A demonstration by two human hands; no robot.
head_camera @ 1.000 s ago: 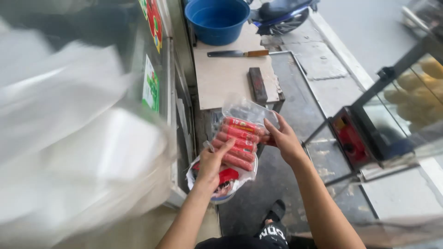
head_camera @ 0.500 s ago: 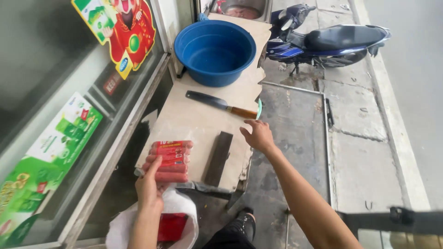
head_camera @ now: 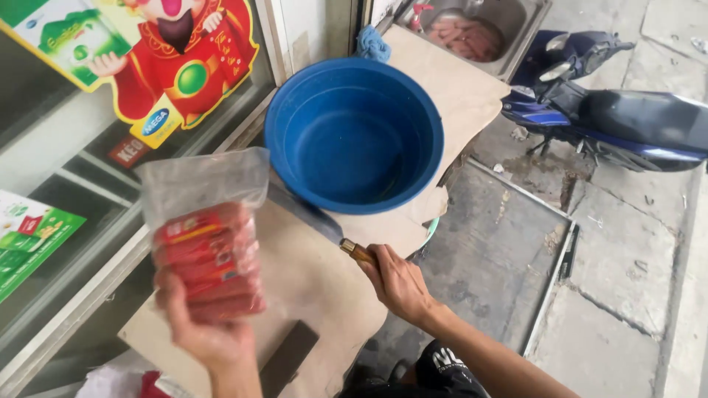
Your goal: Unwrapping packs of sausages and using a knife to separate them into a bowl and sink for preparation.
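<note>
Sausage pack up in my left hand, knife under my right

The sausage pack (head_camera: 206, 250), clear plastic around red sausages, was lifted off the board (head_camera: 310, 287) in my left hand (head_camera: 203, 332), fingers closed around its lower end, and as far as I could see it was unopened. My right hand (head_camera: 398, 284) was wrapped around the wooden handle of the knife (head_camera: 324, 225), whose blade lay flat on the board just below the blue basin (head_camera: 354, 133). The basin was empty. At the far end a sink (head_camera: 516, 29) held a heap of pinkish sausages. A dark block (head_camera: 287, 357) lay near the board's near edge, and a scooter (head_camera: 612, 118) stood to the right. I judged the cutting not begun: nothing sliced, nothing in the basin
</note>
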